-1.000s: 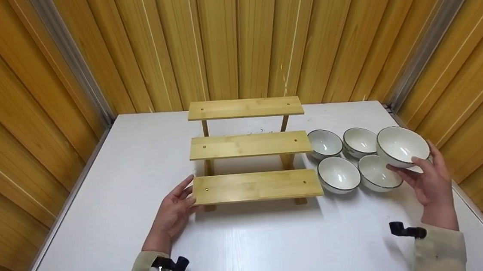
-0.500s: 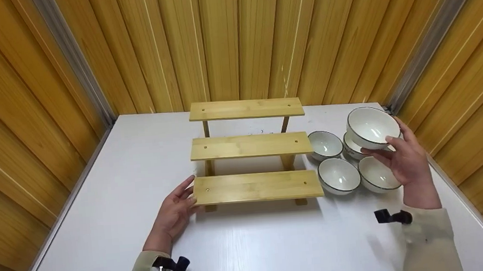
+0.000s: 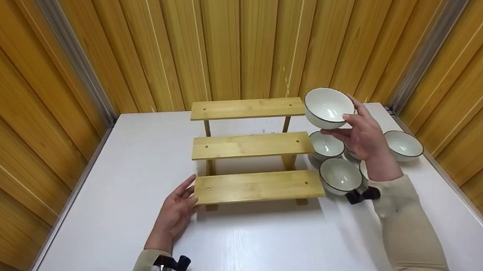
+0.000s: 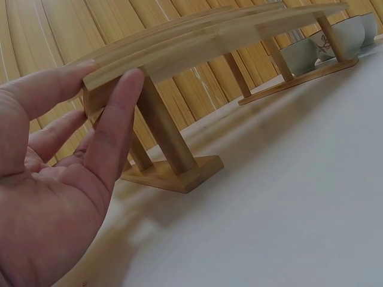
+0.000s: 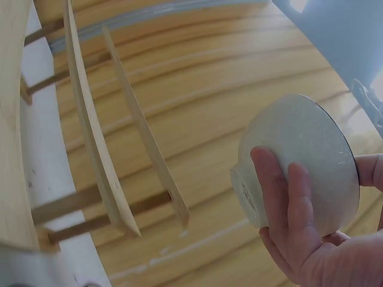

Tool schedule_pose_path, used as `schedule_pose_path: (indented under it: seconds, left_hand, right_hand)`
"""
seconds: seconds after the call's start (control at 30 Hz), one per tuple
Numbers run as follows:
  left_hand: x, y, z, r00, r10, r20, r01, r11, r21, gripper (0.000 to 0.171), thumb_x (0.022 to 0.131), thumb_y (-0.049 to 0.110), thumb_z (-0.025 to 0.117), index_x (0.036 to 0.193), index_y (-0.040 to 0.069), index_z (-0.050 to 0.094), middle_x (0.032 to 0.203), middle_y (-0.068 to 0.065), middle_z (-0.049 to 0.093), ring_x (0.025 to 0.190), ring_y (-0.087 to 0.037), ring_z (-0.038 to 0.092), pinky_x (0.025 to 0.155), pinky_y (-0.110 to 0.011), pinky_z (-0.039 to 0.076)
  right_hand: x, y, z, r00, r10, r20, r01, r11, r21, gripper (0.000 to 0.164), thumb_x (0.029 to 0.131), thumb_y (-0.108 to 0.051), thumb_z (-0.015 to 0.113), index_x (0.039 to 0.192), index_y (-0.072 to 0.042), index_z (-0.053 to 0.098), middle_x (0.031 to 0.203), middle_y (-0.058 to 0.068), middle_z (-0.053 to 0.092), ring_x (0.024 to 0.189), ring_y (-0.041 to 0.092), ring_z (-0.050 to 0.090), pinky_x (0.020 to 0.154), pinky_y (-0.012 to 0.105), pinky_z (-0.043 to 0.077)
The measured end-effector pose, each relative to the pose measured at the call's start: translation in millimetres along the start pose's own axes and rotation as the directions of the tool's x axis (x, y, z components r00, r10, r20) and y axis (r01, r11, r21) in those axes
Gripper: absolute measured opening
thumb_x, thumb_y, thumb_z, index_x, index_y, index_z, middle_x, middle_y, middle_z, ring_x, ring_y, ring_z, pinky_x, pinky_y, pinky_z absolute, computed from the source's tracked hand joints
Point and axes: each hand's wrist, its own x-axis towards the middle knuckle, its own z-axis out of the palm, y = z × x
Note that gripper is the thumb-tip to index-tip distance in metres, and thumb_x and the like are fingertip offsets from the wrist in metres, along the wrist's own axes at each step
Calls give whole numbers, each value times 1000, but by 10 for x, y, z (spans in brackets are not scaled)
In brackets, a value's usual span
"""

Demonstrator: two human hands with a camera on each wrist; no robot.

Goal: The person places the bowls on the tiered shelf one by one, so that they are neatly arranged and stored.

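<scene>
My right hand (image 3: 364, 132) holds a white bowl (image 3: 328, 105) with a dark rim, thumb at the rim and fingers under its side. The bowl is raised beside the right end of the top board of a three-tier wooden display rack (image 3: 258, 186). In the right wrist view, several fingers (image 5: 275, 185) lie along the outside of the bowl, near its foot. My left hand (image 3: 176, 209) grips the left end of the rack's lowest board, which shows between thumb and fingers in the left wrist view. All three boards are bare.
More white bowls stand on the white table (image 3: 254, 246) right of the rack: one behind (image 3: 327, 144), one in front (image 3: 340, 174), and one farther right (image 3: 404, 145). Others are partly hidden beneath my right arm. Wood-patterned walls (image 3: 234, 41) enclose the back and sides.
My right hand has carried the bowl left and away from me, from above the right-hand bowls to the rack's top tier. My left hand has stayed on the rack.
</scene>
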Motion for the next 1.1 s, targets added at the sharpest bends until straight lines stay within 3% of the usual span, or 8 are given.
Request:
schedule_pose_path:
  seconds: [0.37,0.77,1.1]
  left_hand:
    - [6,3,-15,1000,-11,10,12,999,-52,75,95,-7,61,162,9,31,138,-5,57,111,-20,69,87,-33,60]
    - [-11,-4,6,1000,-6,26,7,999,-53,74,96,-7,58,162,9,30,138,-5,56,113,-21,67,92,-37,58]
    - [-40,-2,12,1000,-15,16,16,999,-41,74,96,-7,59,162,10,30,139,-5,55,113,-20,67,91,-34,58]
  right_hand:
    - [522,108,592,997,75,15,-74,995,-66,67,103,-9,43,164,-27,20,167,15,16,85,28,78,80,29,63]
    - [954,342,1164,987,162,-16,-163,985,-62,69,101,-12,52,162,-33,26,166,15,24,83,27,77,73,27,63]
    - [1187,579,1512,977,206,-60,-210,975,-73,70,100,-14,55,161,-35,28,165,13,25,108,33,66,70,26,62]
